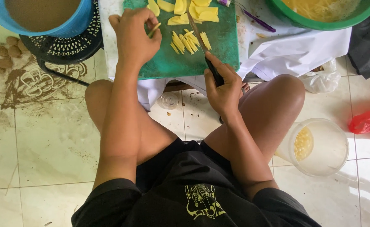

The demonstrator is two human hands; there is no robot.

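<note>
A pale tiled floor (46, 143) fills most of the view, stained brown at the upper left where a few small brown lumps (2, 52) lie. The person sits low over it, knees apart, in black shorts and a black shirt. At the top a low tabletop (286, 50) draped in white cloth carries the work. On it lies a green cutting board (222, 46), and beside that, at the upper right, the rim of a large green basin (319, 23) holding pale yellow pieces. At the upper left a blue bucket (73, 23) of murky brown water sits on a black perforated stool (67, 46). On the floor at the right stand a clear plastic tub (326, 147) with some yellow bits inside, a red plastic bag (368, 120) and a crumpled white bag (321, 80).

The right hand (222, 90) is closed around the dark handle of a knife (206, 56), whose blade reaches up across the board, its tip among the cut pieces. The left hand (134, 35) rests on the board's left edge, fingers curled, pinching a thin yellow strip (154, 29) between thumb and fingertips. Just right of it a small heap of yellow sticks (185, 42) lies touching the blade, and flat yellow slices (189, 10) are piled at the board's top. A purple-handled peeler (252, 17) lies on the cloth between board and basin.
</note>
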